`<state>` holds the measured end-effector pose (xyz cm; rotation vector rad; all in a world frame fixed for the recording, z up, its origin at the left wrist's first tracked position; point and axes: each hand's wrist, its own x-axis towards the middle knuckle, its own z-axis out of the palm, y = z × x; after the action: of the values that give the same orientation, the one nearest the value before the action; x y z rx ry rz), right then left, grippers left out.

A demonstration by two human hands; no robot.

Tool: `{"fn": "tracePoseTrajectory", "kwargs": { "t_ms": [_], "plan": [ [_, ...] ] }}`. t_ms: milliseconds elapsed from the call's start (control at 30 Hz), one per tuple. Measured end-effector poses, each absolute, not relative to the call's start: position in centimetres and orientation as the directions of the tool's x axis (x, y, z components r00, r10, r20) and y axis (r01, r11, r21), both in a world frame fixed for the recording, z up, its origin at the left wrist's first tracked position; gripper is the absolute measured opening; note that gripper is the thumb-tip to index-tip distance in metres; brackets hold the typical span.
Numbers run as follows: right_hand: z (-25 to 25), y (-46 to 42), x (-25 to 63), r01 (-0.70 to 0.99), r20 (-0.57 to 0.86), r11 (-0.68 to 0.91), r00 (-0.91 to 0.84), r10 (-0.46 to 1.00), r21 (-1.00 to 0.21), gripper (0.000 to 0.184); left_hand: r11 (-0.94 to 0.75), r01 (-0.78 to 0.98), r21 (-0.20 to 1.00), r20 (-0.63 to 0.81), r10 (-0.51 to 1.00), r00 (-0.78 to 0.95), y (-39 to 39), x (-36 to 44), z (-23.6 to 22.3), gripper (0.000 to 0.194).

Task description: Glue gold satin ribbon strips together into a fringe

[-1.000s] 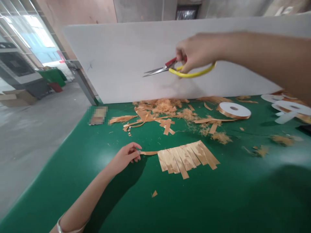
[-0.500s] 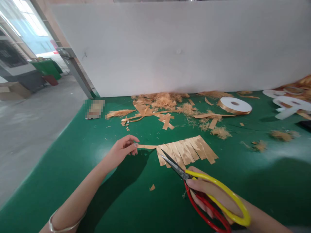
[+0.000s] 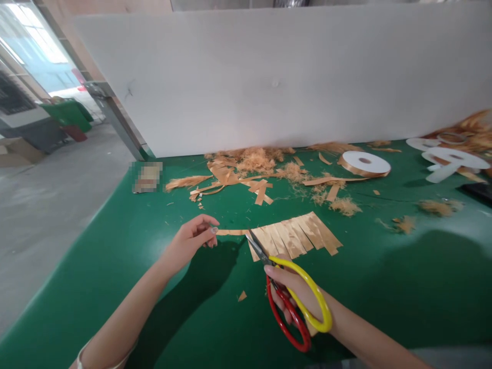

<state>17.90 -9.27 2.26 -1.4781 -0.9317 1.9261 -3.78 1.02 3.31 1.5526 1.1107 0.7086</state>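
Observation:
My left hand (image 3: 198,233) pinches the free end of a narrow gold ribbon strip (image 3: 232,232). That strip runs right to a row of short gold ribbon pieces (image 3: 300,236), which hang off it side by side like a fringe. In my right hand (image 3: 288,284) is a pair of scissors (image 3: 302,310) with one yellow and one red handle loop. Its slightly parted blade tips lie at the left end of the fringe, where the narrow strip meets it. A small triangular ribbon scrap (image 3: 242,295) lies on the green table below.
Along the back of the green table (image 3: 115,266) lie frayed ribbon fibres (image 3: 257,160) and cut ribbon bits. A ribbon spool (image 3: 365,163) stands at the back right, with white discs (image 3: 455,157) beyond it. A white board (image 3: 277,77) rises behind the table.
My right hand has moved the scissors left and up, from over the fringe to its left end, and the blades have closed somewhat. My left hand keeps its hold on the strip.

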Motion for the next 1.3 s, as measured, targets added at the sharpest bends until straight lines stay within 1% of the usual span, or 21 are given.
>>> {"fn": "tracePoseTrajectory", "kwargs": {
  "t_ms": [233, 367, 567, 867, 1100, 1233, 1300],
  "plan": [
    [1.6, -8.6, 17.0, 0.009, -0.616, -0.634, -0.249, 0.747, -0.773, 0.047, -0.022, 0.320, 0.947, -0.114, 0.910, 0.399, 1.1, -3.8, 3.2, 0.026],
    [1.4, -8.5, 16.7, -0.004, -0.587, -0.609, -0.264, 0.765, -0.793, 0.048, -0.025, 0.315, 0.949, -0.108, 0.911, 0.397, 1.2, -3.9, 3.1, 0.026],
    [1.7, -8.4, 16.3, -0.046, -0.595, -0.626, -0.265, 0.759, -0.778, 0.043, -0.037, 0.299, 0.953, -0.091, 0.911, 0.401, 1.3, -4.0, 2.9, 0.022],
    [1.5, -8.6, 16.3, -0.006, -0.602, -0.620, -0.235, 0.763, -0.784, 0.039, -0.031, 0.291, 0.956, -0.089, 0.917, 0.389, 1.3, -3.9, 3.0, 0.024],
    [1.4, -8.6, 15.7, 0.013, -0.659, -0.669, -0.191, 0.728, -0.743, 0.034, -0.043, 0.294, 0.955, -0.081, 0.914, 0.398, 1.3, -3.9, 2.9, 0.025],
    [1.0, -8.8, 15.7, 0.037, -0.633, -0.637, -0.177, 0.754, -0.770, 0.031, -0.036, 0.290, 0.956, -0.081, 0.921, 0.382, 1.2, -3.9, 3.0, 0.024],
    [0.8, -8.7, 15.9, 0.061, -0.619, -0.618, -0.166, 0.768, -0.784, 0.031, -0.045, 0.273, 0.961, -0.051, 0.941, 0.336, 1.4, -4.1, 3.0, 0.023]
  ]
}}
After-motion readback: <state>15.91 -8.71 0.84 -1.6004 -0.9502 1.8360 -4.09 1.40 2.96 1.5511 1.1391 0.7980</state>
